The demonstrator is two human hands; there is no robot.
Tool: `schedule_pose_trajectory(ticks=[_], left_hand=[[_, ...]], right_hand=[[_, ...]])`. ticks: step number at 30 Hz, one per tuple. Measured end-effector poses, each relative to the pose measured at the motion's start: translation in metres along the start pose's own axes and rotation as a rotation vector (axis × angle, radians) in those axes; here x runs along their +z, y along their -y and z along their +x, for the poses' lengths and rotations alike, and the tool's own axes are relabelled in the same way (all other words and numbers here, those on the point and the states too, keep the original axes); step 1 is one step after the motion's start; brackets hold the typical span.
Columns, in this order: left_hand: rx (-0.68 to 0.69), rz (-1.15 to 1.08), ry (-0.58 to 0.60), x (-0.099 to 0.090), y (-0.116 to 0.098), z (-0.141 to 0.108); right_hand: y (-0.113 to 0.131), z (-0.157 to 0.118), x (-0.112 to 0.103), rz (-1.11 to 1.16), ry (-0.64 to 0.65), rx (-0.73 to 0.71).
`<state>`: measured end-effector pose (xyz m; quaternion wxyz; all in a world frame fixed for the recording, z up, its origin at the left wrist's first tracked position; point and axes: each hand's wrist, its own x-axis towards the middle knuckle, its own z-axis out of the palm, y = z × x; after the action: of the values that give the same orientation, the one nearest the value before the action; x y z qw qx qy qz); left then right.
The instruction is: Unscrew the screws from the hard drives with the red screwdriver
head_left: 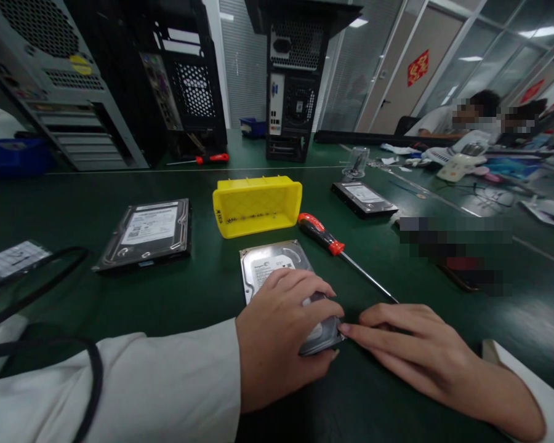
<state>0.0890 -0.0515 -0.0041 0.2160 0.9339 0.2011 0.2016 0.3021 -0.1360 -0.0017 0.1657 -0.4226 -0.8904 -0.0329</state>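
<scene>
A silver hard drive [261,261] with a white label lies on the green table in front of me. My left hand [289,332] grips it from above, fingers over its right side and thumb at the near edge, hiding much of its top. At the drive's near right corner are the fingertips of my right hand [425,344], drawn together; whatever they may pinch is too small to make out. Just beyond that hand lies a screwdriver [323,235] with a red and black handle, its shaft pointing toward my right hand. A yellow bin [258,227] with small dark bits inside stands behind the drive.
Other hard drives lie at left [150,231] and at right [364,198]. A black cable [92,363] loops over my left sleeve. Computer cases [289,92] stand at the back, with a second screwdriver [212,159] near them. A clear cup [356,163] stands back right; people sit beyond.
</scene>
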Motion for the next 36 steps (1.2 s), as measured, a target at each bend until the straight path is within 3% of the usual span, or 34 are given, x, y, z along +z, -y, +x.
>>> schedule_pose_trajectory(ticks=[18,21,24,26,30,33,36], left_hand=[[0.069,0.031,-0.021,-0.002,0.004,-0.004],[0.089,0.032,-0.022,-0.003,0.004,-0.005],[0.104,0.030,0.003,-0.006,0.003,-0.005],[0.100,0.018,0.028,-0.009,0.002,-0.005],[0.063,-0.027,0.056,-0.012,-0.001,-0.006],[0.047,-0.028,0.068,-0.012,-0.002,-0.006],[0.056,0.005,0.079,-0.012,-0.002,-0.006]], right_hand=[[0.007,0.001,-0.001,-0.242,-0.121,-0.138],[0.000,-0.002,-0.003,-0.202,-0.191,-0.045],[-0.021,0.012,-0.012,-0.116,-0.280,0.189],[-0.042,0.033,-0.018,-0.073,-0.205,0.372],[-0.084,0.086,-0.016,0.092,0.161,0.627],[-0.096,0.114,-0.001,0.176,0.214,0.606],[-0.095,0.124,0.013,0.240,0.195,0.587]])
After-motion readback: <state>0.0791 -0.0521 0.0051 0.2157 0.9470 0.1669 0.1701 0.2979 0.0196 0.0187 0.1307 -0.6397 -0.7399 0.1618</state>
